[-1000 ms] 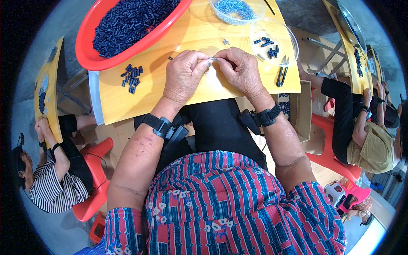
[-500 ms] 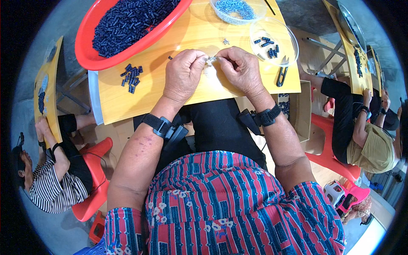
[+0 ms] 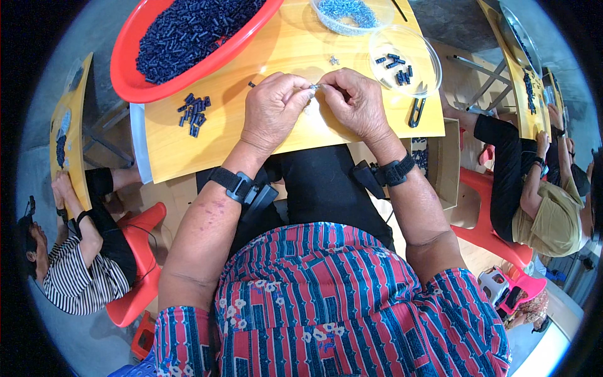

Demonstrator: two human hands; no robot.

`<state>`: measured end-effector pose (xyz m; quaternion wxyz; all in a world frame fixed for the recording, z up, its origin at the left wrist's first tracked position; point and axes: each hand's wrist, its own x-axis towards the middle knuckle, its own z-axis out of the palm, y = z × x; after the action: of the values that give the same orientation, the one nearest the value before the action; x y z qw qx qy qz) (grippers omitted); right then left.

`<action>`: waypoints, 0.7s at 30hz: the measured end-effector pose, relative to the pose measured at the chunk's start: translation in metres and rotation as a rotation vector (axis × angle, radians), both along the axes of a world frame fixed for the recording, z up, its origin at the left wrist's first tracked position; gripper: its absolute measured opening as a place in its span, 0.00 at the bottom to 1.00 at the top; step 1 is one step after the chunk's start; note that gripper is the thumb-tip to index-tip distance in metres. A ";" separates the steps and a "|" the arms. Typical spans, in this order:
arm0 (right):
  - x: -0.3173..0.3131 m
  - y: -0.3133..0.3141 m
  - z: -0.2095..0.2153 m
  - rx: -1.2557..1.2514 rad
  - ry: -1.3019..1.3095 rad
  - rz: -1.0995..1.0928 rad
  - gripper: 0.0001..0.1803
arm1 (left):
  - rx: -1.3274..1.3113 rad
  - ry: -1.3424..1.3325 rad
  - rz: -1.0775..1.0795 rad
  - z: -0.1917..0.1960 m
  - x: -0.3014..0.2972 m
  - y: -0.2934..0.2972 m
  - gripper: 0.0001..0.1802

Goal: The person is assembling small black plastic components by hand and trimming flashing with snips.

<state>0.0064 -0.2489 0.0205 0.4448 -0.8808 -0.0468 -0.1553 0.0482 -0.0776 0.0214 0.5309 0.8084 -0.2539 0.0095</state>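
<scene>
My left hand [image 3: 274, 112] and my right hand [image 3: 355, 105] meet over the near part of the yellow table [image 3: 217, 141]. The fingertips of both are pinched on a tiny silvery, clear-looking piece [image 3: 315, 87]; its exact kind is too small to make out. A pale patch lies on the table just below the fingertips. Beyond the hands sits a small cluster of clear pieces [image 3: 334, 61]. One short black piece [image 3: 252, 84] lies beside my left knuckles. Farther left is a loose pile of short black cylindrical pieces [image 3: 194, 114].
A red basin [image 3: 129, 81] full of black pieces stands at far left. At the back is a clear bowl [image 3: 326, 26] of bluish clear pieces. To the right lie a clear round dish [image 3: 433, 75] holding several black pieces and black thread snips [image 3: 416, 113]. People sit at tables on both sides.
My left fingertips have shifted slightly right, closer to the right ones, covering more of the small piece. The right hand is almost unmoved.
</scene>
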 end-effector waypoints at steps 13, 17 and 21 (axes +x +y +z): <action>-0.001 0.003 0.006 0.061 0.033 0.020 0.05 | 0.001 -0.020 0.033 0.000 -0.001 0.003 0.06; -0.002 0.004 0.009 0.133 0.063 0.039 0.06 | -0.012 -0.024 0.032 0.000 -0.001 0.005 0.07; -0.002 0.003 0.007 0.148 0.044 0.045 0.05 | -0.025 0.009 0.000 0.000 0.000 0.006 0.05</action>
<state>0.0045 -0.2459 0.0273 0.5129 -0.8475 -0.0454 -0.1287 0.0481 -0.0718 0.0212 0.5419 0.8019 -0.2515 0.0091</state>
